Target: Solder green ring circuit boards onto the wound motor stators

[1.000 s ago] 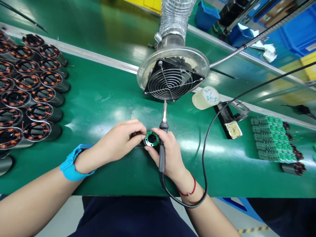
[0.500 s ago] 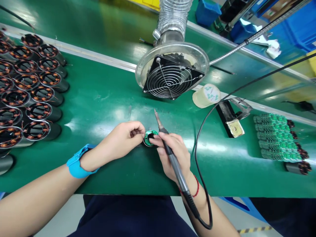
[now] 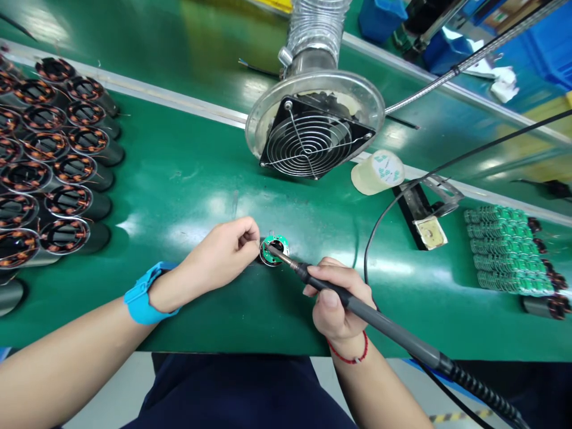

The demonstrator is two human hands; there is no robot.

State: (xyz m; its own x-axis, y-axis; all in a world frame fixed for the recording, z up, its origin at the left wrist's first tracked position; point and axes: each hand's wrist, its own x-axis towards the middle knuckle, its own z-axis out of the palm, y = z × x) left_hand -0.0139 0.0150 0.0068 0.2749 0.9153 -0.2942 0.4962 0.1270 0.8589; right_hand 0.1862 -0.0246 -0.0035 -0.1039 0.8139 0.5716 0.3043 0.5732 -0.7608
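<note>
A ring-shaped green circuit board [image 3: 269, 258] sits on top of a round part in the middle of the bench, below the fan. My left hand [image 3: 230, 247], with a blue band at its wrist, is closed in a pinch at the board's left edge. What its fingertips hold is too small to make out. In my right hand [image 3: 342, 295] is a soldering iron [image 3: 379, 322], gripped like a pen. Its tip points left and reaches over the board; whether it touches the surface I cannot tell.
A fan under an exhaust hood [image 3: 308, 140] hangs ahead of my hands. Motor stators [image 3: 67, 235] stand in rows at left. To the right are a tape roll [image 3: 378, 173], an iron stand [image 3: 417, 220] and stacked green circuit boards [image 3: 509, 250]. The iron's black cord crosses the right side.
My right hand has drawn back to the right, its fingers leaving the board. The soldering iron has swung from pointing up and away to pointing left over the board. My left hand stays nearly still.
</note>
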